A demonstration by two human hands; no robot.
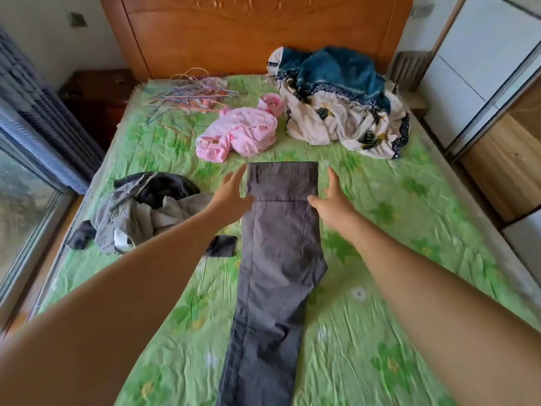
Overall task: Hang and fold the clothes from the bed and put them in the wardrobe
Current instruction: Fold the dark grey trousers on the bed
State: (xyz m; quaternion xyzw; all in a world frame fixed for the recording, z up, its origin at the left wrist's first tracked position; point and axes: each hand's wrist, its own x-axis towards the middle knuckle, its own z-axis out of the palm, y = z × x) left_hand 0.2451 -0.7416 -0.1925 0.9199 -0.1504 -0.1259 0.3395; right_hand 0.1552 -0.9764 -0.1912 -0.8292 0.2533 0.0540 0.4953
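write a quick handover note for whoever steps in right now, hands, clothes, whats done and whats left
Left hand: open, at the left edge of the grey trousers' folded far end, gripping nothing.
Right hand: open, at the right edge of that fold.
Trousers lie flat, lengthwise down the green bedsheet, one fold made at the far end.
Unfolded: pink garment, grey and black pile on the left, white and teal floral heap near the headboard, small dark piece.
Hangers lie unused at the far left.
Left: finish the trousers, hang or fold the rest, move everything to the wardrobe.
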